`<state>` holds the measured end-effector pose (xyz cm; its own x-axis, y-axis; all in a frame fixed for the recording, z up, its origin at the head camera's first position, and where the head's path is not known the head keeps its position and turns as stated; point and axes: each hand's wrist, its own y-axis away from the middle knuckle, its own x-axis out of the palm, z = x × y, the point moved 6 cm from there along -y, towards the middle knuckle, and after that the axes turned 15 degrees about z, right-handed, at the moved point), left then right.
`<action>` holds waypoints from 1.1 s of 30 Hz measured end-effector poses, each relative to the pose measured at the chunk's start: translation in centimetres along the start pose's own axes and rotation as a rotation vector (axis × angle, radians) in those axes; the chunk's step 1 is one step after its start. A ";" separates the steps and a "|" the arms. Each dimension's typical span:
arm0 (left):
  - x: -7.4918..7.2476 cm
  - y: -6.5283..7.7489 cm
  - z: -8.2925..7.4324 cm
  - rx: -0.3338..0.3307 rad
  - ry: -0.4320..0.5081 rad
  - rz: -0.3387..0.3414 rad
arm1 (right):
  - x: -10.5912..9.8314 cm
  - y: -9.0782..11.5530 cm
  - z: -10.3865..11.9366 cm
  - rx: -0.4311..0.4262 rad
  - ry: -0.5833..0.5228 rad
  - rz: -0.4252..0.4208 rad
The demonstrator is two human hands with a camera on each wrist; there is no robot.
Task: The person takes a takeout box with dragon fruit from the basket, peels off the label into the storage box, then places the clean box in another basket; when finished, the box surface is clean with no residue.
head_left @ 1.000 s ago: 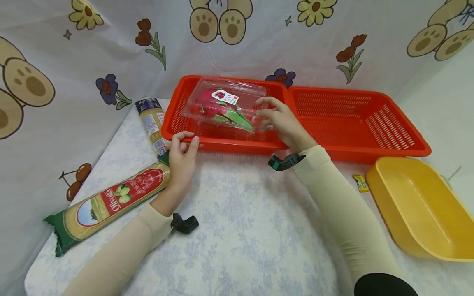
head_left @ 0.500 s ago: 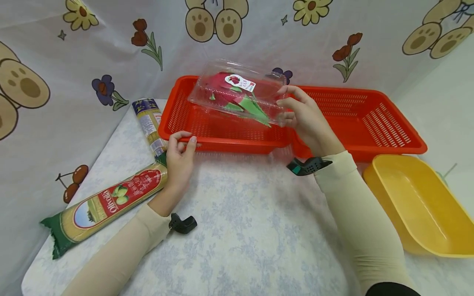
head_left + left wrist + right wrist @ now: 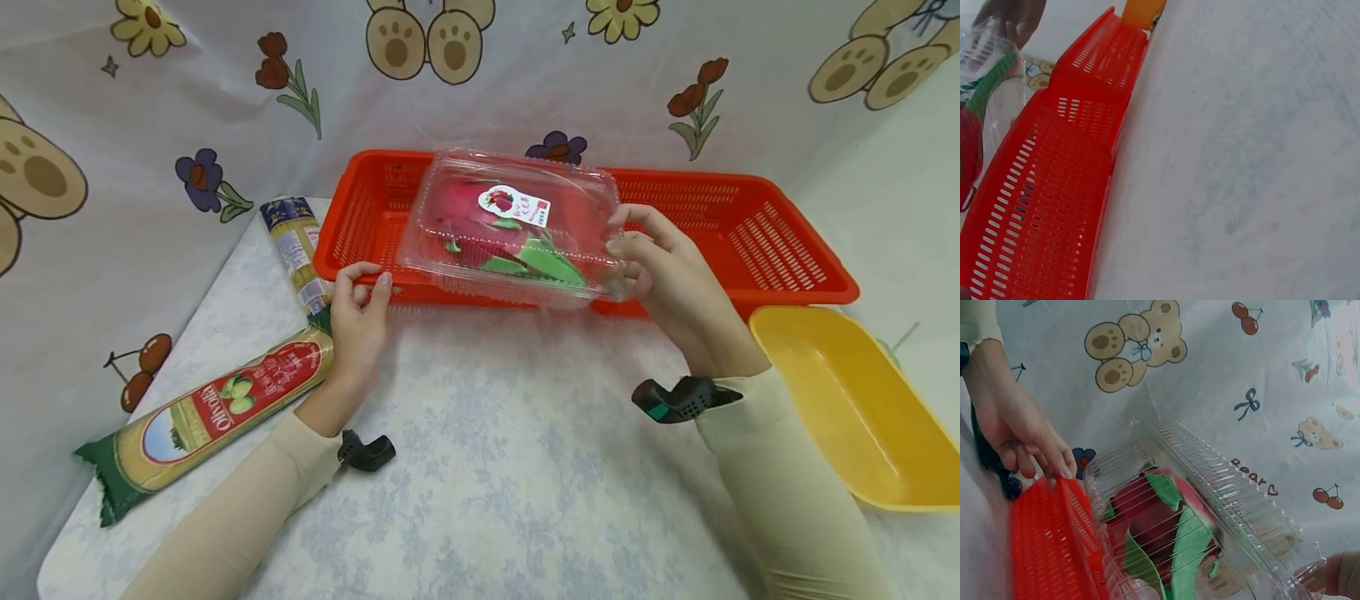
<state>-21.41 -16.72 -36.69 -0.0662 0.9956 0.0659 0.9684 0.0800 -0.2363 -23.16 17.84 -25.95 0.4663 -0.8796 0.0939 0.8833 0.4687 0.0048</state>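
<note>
My right hand (image 3: 678,287) holds the right end of a clear plastic box (image 3: 517,237) with a white label. Inside the box is a red dragon fruit (image 3: 468,212) with green leafy tips. The box hangs tilted above the left red basket (image 3: 360,200), over its right part and front rim. At that basket's front left, my left hand (image 3: 360,321) pinches the rim between thumb and fingers. In the right wrist view the left hand (image 3: 1022,419) is on the basket's rim, and the box (image 3: 1235,506) stands close to the camera.
A second red basket (image 3: 780,242) adjoins on the right, with a yellow basin (image 3: 847,400) in front of it. On the left lie a pasta bag (image 3: 232,400) and a second pasta pack (image 3: 292,250). A printed cloth hangs behind the table (image 3: 487,467).
My right hand has lifted the box of dragon fruit from the left basket and carried it right, then lower and nearer to me. The left hand stays on the rim.
</note>
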 end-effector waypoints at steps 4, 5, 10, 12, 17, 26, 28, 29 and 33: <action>0.3 -0.3 0.0 0.021 -0.012 0.011 | 0.3 2.5 -0.2 -0.018 -0.015 -0.006; 0.3 -0.4 -0.1 0.023 -0.023 0.011 | 0.5 3.1 -0.2 -0.025 -0.019 -0.003; 0.3 -0.5 0.0 0.028 -0.039 0.011 | 1.3 5.8 -0.9 -0.053 -0.007 0.043; 0.1 -0.5 0.0 0.037 -0.042 0.009 | 1.6 6.8 -1.2 -0.060 0.030 0.062; -0.3 -0.3 -0.3 0.055 -0.071 0.001 | 2.4 9.2 -2.5 -0.057 0.152 0.092; -0.6 0.0 -0.2 0.042 -0.051 -0.029 | 3.5 10.8 -5.5 0.021 0.271 0.112; -0.5 0.1 0.0 0.033 -0.029 -0.031 | 3.6 11.0 -6.4 0.039 0.298 0.108; -0.5 0.1 0.1 0.032 -0.019 -0.031 | 3.5 11.1 -6.9 0.050 0.309 0.099; -0.2 -0.1 0.3 0.051 0.005 -0.019 | 3.2 11.5 -8.7 0.103 0.338 0.050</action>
<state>-21.54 -16.96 -36.94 -0.0829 0.9937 0.0751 0.9535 0.1010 -0.2840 -11.11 19.70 -34.27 0.5133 -0.8244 -0.2384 0.8577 0.5022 0.1101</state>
